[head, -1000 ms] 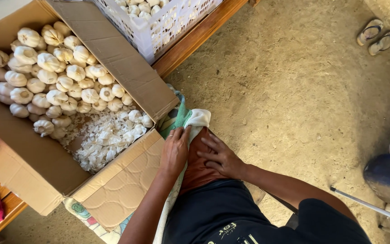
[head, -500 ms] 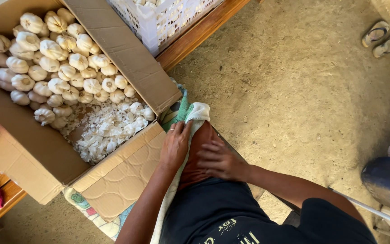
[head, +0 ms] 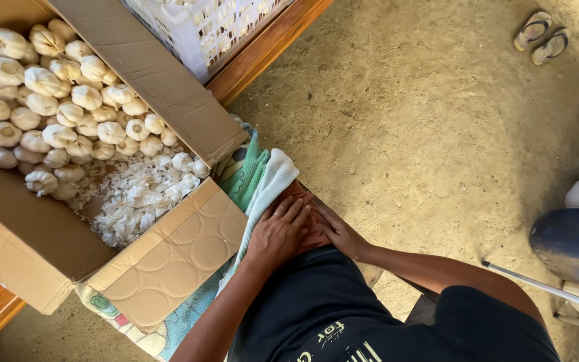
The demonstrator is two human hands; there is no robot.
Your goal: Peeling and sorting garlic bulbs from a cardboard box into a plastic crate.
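Both hands lie flat, fingers loose: left hand on a white-and-green towel over the knee, right hand beside it. Just beyond, an open cardboard box holds garlic bulbs; farther, a white plastic crate, then sandals.

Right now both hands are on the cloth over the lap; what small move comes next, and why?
Probably slide the left hand along the white cloth to flatten it over the knee. The cloth edge lies bunched beside the cardboard box of garlic bulbs, and the right hand rests on the thigh, holding nothing.
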